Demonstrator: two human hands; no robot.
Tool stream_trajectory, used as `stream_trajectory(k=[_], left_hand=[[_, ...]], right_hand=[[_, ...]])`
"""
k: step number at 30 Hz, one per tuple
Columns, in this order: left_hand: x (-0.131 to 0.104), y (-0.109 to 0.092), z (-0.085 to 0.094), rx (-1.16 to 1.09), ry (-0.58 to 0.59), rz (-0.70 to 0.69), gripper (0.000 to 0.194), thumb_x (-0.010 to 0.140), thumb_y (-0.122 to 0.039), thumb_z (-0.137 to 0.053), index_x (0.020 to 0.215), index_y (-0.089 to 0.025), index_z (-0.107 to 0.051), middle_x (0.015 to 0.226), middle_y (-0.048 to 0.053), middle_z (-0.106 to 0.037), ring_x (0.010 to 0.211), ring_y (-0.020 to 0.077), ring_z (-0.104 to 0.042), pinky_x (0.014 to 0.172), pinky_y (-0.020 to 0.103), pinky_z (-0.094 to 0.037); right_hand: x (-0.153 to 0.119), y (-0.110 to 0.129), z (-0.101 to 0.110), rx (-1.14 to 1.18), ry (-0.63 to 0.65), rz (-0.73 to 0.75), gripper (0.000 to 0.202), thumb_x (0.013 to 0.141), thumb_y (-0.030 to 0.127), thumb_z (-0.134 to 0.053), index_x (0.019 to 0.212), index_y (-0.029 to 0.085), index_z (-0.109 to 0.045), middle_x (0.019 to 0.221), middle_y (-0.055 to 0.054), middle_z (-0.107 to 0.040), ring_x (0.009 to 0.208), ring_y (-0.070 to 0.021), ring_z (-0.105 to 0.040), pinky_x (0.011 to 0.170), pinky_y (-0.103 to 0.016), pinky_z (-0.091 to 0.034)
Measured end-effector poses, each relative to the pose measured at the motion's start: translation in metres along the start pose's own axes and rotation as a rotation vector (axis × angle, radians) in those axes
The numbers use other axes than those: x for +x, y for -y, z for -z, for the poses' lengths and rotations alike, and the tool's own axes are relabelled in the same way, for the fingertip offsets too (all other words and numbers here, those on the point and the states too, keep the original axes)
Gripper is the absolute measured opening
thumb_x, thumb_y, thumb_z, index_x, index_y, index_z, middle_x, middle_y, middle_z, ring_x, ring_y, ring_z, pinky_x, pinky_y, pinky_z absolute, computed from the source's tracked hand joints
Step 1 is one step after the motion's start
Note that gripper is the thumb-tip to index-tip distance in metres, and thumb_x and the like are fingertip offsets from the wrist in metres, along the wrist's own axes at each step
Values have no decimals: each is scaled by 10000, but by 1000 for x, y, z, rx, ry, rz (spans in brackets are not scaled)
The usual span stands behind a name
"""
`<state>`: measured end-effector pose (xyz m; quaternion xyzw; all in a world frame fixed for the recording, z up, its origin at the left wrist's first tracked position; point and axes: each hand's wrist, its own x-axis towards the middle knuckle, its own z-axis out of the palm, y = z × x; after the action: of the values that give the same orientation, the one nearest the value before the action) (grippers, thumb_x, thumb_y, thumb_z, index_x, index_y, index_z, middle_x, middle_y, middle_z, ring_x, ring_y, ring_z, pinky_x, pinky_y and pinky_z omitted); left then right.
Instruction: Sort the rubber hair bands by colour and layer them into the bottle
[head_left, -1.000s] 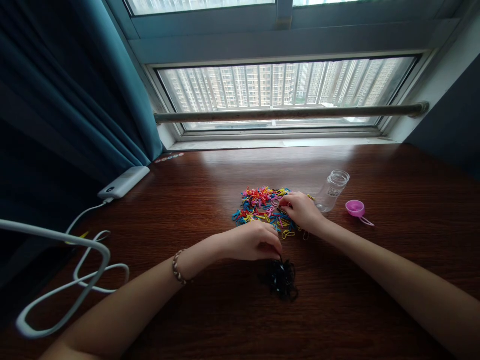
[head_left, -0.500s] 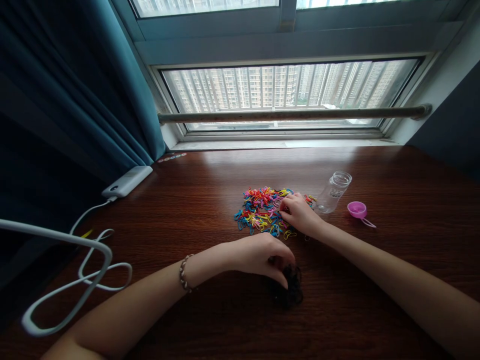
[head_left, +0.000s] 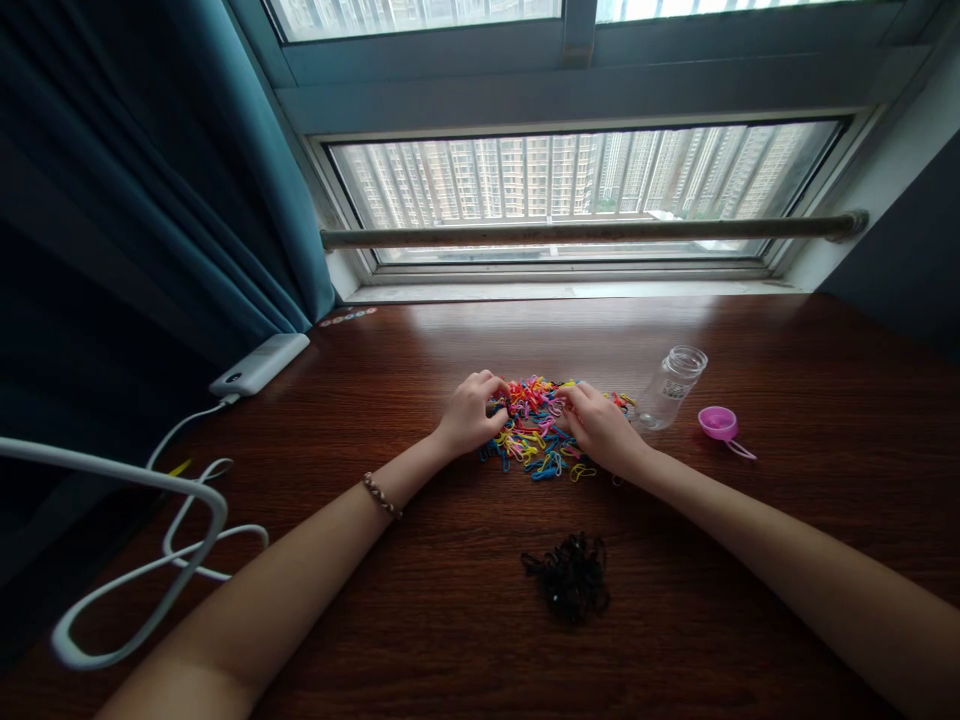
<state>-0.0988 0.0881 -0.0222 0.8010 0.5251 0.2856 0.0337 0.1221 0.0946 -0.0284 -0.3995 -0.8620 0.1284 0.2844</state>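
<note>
A loose pile of small elastic hair bands (head_left: 529,435) in red, yellow, blue and pink lies mid-table. At its left edge is my left hand (head_left: 471,412), thumb and fingers apart around a few bands, some of them dark. From the right, my right hand (head_left: 606,432) reaches into the pile with bent fingers pressed together; whatever lies at their tips is hidden. A separate heap of black hair bands (head_left: 571,578) sits nearer me, with neither hand on it. Just beyond my right hand, a clear open jar (head_left: 670,390) leans to the right.
A pink lid (head_left: 718,424) with a loop lies right of the jar. To the left are a white power bank (head_left: 261,365) and a looping white cable (head_left: 214,510). A blue curtain (head_left: 187,160) hangs beside the window, and a metal rail (head_left: 592,233) crosses it.
My left hand has let go of the black heap and moved up and left to the coloured pile. My right hand stays at the pile, almost unmoved.
</note>
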Motion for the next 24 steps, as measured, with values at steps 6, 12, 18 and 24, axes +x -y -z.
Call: stream_trajectory(k=[6,12,18,24], left_hand=[[-4,-5,-7,46,12,0,57,694,-182,-533,744,-182,-560,780,30,-530,783,187,-486,696,296,-404],[-3,-1,-7,-47,-3,17,109,757,-239,-528,677,-180,-573,753,23,-550,779,172,-499,698,281,-399],[-3,-2,-5,-66,18,3,55,733,-192,-543,715,-184,-595,785,18,-568,798,170,-494,725,284,-398],[-2,-3,-5,-18,62,-38,41,703,-182,-570,730,-198,-596,799,10,-580,806,178,-480,744,297,-396]], right_hand=[[3,0,3,52,-78,-12,111,801,150,-469,807,168,-579,837,-70,-571,842,-193,-493,759,-305,-390],[4,-2,7,248,-156,-129,99,784,245,-542,788,178,-614,771,-25,-629,745,-157,-553,691,-273,-398],[5,-2,7,336,-195,-191,152,781,288,-540,795,167,-630,739,-17,-642,657,-134,-554,624,-249,-403],[5,0,6,347,-181,-184,151,762,300,-566,767,165,-632,716,-14,-645,630,-129,-556,608,-241,-411]])
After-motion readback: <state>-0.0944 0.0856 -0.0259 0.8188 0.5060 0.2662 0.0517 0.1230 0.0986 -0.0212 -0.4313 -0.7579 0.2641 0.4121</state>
